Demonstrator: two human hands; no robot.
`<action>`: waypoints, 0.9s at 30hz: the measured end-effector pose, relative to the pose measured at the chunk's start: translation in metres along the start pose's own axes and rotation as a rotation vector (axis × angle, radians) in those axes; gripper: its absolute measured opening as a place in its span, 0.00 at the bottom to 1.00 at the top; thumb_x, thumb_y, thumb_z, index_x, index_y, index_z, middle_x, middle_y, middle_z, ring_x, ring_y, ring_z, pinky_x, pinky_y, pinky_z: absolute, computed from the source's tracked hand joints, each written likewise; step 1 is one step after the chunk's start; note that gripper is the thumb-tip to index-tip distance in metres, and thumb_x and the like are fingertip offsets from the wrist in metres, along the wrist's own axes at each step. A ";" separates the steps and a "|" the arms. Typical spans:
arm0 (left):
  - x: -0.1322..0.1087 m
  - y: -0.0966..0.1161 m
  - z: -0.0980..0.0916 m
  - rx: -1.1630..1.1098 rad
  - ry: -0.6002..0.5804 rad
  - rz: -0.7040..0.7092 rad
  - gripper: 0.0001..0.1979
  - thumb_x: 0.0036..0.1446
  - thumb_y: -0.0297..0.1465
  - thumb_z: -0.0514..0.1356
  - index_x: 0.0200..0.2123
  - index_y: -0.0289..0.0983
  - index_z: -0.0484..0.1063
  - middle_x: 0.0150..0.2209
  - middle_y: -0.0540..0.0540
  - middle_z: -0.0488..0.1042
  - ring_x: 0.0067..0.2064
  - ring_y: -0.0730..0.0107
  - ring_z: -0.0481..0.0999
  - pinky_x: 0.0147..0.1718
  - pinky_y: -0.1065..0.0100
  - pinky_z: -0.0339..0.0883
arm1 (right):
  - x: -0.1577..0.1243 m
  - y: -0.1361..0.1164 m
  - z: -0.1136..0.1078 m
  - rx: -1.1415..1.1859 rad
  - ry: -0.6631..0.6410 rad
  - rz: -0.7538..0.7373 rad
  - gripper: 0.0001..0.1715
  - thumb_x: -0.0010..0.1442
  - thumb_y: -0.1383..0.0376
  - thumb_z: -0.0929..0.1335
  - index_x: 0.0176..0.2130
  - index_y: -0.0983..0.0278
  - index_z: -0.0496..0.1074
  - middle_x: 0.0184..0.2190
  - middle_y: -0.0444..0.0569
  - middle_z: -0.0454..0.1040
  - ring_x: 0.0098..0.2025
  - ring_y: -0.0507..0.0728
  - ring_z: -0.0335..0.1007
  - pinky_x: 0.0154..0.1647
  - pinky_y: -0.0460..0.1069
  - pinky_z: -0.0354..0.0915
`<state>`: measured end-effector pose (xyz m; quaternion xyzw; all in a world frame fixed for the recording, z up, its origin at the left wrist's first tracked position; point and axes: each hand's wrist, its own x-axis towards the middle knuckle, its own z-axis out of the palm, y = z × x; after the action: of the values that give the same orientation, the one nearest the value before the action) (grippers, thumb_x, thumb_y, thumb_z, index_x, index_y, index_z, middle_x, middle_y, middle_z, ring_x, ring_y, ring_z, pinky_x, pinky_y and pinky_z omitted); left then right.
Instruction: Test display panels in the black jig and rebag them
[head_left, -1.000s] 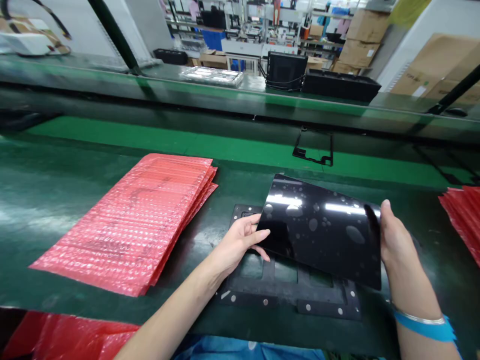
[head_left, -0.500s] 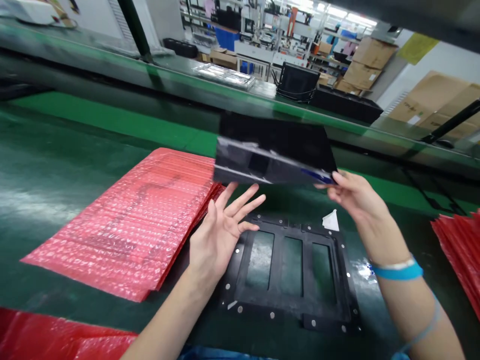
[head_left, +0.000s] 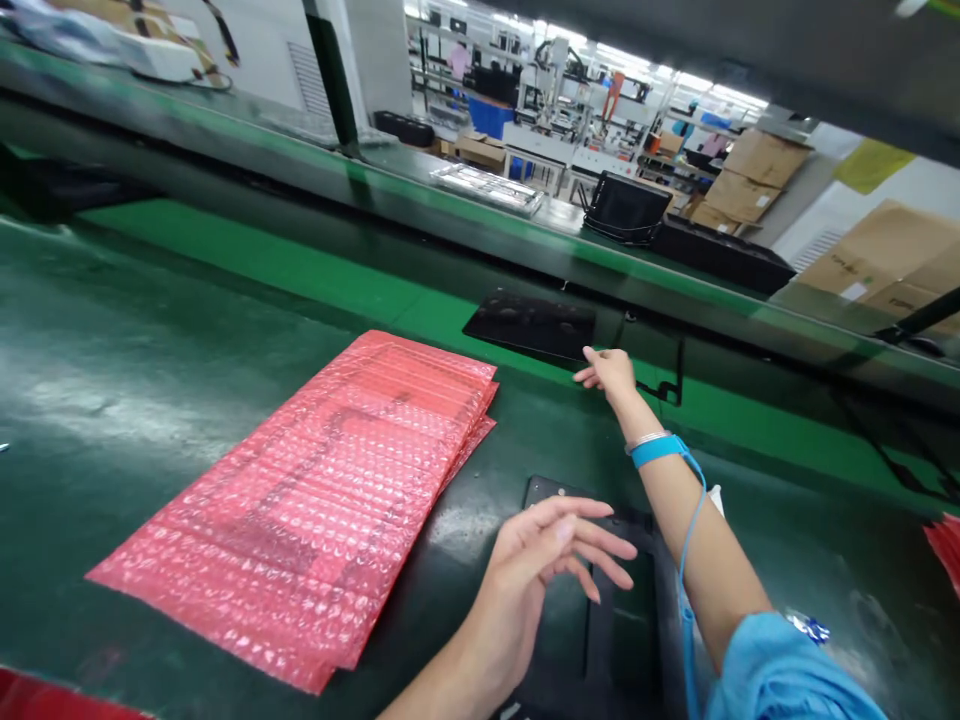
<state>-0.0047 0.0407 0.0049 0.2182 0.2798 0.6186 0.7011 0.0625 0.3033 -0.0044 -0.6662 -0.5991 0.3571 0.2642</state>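
A flat, glossy black panel (head_left: 529, 322) lies on the green strip at the back of the bench. My right hand (head_left: 609, 372) is stretched out at the panel's near right corner, fingers extended and apart, with nothing held. I cannot tell whether a fingertip touches the panel. My left hand (head_left: 536, 565) hovers over a black frame (head_left: 664, 610) with rectangular openings, its fingers spread and empty. The hand and my right forearm cover part of that frame. Left of it lies a stack of red bubble-wrap bags (head_left: 322, 490).
A raised ledge (head_left: 405, 215) runs along the back, carrying a small black monitor (head_left: 628, 205). More red bags (head_left: 946, 545) sit at the right edge. A blue wrist strap (head_left: 660, 450) with its cord hangs from my right wrist. Cardboard boxes (head_left: 892, 255) stand beyond the ledge.
The black panel has gone from my raised right hand down onto the green strip at the back, and that hand has let go. My left hand has moved over the black frame.
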 end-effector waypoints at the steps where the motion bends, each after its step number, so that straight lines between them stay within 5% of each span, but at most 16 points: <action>1: -0.001 -0.001 0.000 -0.010 -0.013 -0.015 0.17 0.58 0.41 0.64 0.41 0.33 0.79 0.35 0.36 0.83 0.32 0.62 0.82 0.28 0.70 0.67 | 0.004 0.006 -0.002 -0.092 0.059 -0.004 0.23 0.67 0.57 0.68 0.58 0.63 0.68 0.57 0.55 0.68 0.54 0.62 0.69 0.53 0.62 0.69; 5: -0.001 -0.002 0.001 -0.018 -0.023 -0.041 0.15 0.59 0.39 0.62 0.40 0.32 0.78 0.34 0.36 0.83 0.31 0.63 0.82 0.28 0.70 0.65 | 0.016 0.024 -0.007 -0.403 0.200 -0.015 0.29 0.65 0.57 0.70 0.61 0.63 0.65 0.63 0.57 0.62 0.63 0.67 0.59 0.62 0.68 0.58; 10: 0.001 -0.004 0.001 0.029 0.008 -0.043 0.14 0.58 0.39 0.62 0.37 0.32 0.77 0.33 0.37 0.82 0.30 0.63 0.81 0.28 0.70 0.65 | 0.017 0.037 -0.016 -0.595 0.197 0.016 0.25 0.66 0.57 0.69 0.58 0.64 0.68 0.59 0.55 0.67 0.60 0.65 0.64 0.61 0.67 0.61; 17: 0.005 -0.003 -0.001 0.334 0.069 0.125 0.13 0.57 0.38 0.62 0.39 0.34 0.77 0.36 0.38 0.82 0.35 0.61 0.80 0.31 0.67 0.65 | 0.001 0.046 -0.089 -0.560 0.118 -0.010 0.30 0.58 0.63 0.73 0.58 0.65 0.69 0.51 0.56 0.75 0.53 0.64 0.72 0.56 0.63 0.67; 20: -0.003 0.011 -0.001 0.705 0.216 0.425 0.12 0.58 0.34 0.62 0.45 0.38 0.77 0.47 0.39 0.80 0.48 0.57 0.78 0.41 0.64 0.68 | -0.039 0.065 -0.125 -0.471 0.025 -0.115 0.38 0.50 0.70 0.72 0.60 0.64 0.67 0.43 0.52 0.79 0.49 0.61 0.76 0.52 0.56 0.70; 23: -0.021 0.032 -0.006 1.090 0.350 0.716 0.14 0.60 0.33 0.61 0.50 0.40 0.75 0.55 0.40 0.76 0.58 0.55 0.72 0.55 0.58 0.65 | -0.103 0.107 -0.155 -0.407 -0.090 -0.269 0.43 0.46 0.68 0.72 0.61 0.60 0.67 0.46 0.48 0.80 0.51 0.60 0.76 0.53 0.54 0.69; 27: -0.043 0.057 -0.035 1.558 0.487 0.801 0.15 0.64 0.36 0.56 0.51 0.38 0.73 0.55 0.40 0.75 0.58 0.52 0.72 0.61 0.51 0.60 | -0.188 0.177 -0.188 -0.523 -0.157 -0.718 0.32 0.54 0.60 0.70 0.59 0.53 0.71 0.52 0.49 0.77 0.52 0.63 0.75 0.51 0.58 0.71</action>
<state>-0.0737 0.0042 0.0208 0.5745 0.6624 0.4807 0.0088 0.3147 0.1066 0.0012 -0.4313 -0.8806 0.1290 0.1480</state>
